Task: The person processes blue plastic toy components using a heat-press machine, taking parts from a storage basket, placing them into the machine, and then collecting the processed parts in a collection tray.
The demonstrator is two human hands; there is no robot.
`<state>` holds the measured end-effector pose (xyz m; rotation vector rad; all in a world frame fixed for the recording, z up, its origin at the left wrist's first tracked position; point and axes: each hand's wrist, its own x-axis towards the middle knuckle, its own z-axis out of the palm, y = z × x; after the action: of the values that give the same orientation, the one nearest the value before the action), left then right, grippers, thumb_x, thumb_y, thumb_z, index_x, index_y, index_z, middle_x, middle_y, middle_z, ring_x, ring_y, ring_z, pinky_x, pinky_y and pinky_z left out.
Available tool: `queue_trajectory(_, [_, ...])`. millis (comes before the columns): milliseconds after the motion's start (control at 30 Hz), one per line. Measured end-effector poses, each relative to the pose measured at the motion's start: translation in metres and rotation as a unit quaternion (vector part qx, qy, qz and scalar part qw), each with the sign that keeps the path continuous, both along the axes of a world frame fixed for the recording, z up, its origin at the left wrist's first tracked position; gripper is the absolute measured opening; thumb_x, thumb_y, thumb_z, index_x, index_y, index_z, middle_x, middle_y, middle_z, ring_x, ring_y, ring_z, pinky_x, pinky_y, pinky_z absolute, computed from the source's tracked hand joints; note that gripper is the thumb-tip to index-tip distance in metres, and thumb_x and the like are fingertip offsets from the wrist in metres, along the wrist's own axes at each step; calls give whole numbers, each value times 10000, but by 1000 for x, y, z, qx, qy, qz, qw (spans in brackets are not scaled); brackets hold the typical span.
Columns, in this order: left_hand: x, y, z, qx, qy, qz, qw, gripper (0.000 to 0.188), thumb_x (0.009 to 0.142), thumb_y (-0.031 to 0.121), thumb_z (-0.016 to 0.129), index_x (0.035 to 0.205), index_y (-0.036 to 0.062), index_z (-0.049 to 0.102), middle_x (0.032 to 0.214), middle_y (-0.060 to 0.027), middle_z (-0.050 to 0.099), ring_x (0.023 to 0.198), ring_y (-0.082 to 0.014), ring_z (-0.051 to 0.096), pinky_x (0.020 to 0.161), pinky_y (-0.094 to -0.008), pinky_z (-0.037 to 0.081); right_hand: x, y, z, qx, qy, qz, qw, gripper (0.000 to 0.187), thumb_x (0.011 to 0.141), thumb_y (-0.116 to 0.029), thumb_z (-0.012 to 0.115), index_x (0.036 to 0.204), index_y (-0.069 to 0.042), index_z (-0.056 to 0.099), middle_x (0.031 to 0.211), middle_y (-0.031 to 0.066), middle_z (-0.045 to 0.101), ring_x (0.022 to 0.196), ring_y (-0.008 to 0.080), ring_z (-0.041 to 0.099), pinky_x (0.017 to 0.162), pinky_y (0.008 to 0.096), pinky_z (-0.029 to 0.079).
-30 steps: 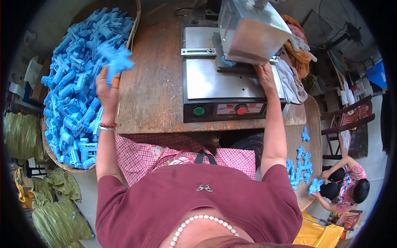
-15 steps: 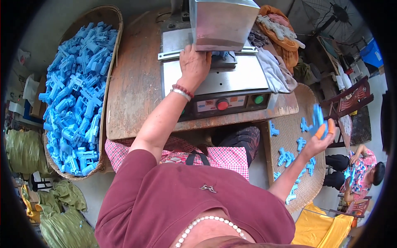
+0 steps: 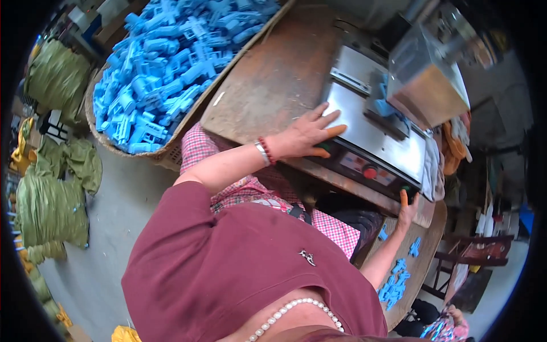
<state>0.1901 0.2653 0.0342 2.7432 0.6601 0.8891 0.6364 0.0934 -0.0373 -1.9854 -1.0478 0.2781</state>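
My left hand (image 3: 307,134) lies at the front left of a press machine (image 3: 364,119) with a bright metal top. Its fingers are spread and hold nothing. Orange covers wrap two of its digits, and the lower one rests at a green button on the front panel. My right hand (image 3: 407,212) is at the panel's other end, its orange-covered thumb on the right green button (image 3: 405,188); no object shows in it. A blue toy gun part (image 3: 383,107) sits in the dark fixture (image 3: 385,123), partly hidden by the metal box head (image 3: 424,85).
A large wicker basket (image 3: 91,117) heaped with blue toy guns (image 3: 171,68) stands left of the wooden table (image 3: 273,74). At right, below the table, a woven tray (image 3: 424,253) bears several more. A red button (image 3: 370,172) is mid-panel. Another person (image 3: 450,325) sits at lower right.
The view has swung round. My left hand has left the fixture for the machine's front edge. My right hand has let go of a blue toy gun and moved to the right green button.
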Motion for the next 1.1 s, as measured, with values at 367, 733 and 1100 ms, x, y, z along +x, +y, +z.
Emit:
queue_trajectory(367, [-326,135,-77,110,136,523,834,678,768,43,649,1406,76,421,1127,-203,603,1118,-391,553,959,-454,424,-74,0,44,107,-99,-81,986,609,933,-235,651,1405,55,397,1407,188,457,1332,272,404,1116,373,294])
queue_trajectory(733, [3,20,20,-41,-145,158,976,509,851,103,660,1323,-3,502,1226,-225,528,1106,-388,537,915,-413,469,-72,138,79,176,-81,167,967,265,975,-140,537,1194,-2,596,1161,130,623,1113,251,567,988,304,405])
queue_trajectory(1100, [40,2,34,-38,-223,116,967,399,910,73,600,1290,-21,525,1285,-228,503,1140,-374,536,974,-399,435,-78,181,110,279,-182,121,935,260,737,-75,741,975,-50,639,975,143,638,971,359,583,906,423,443])
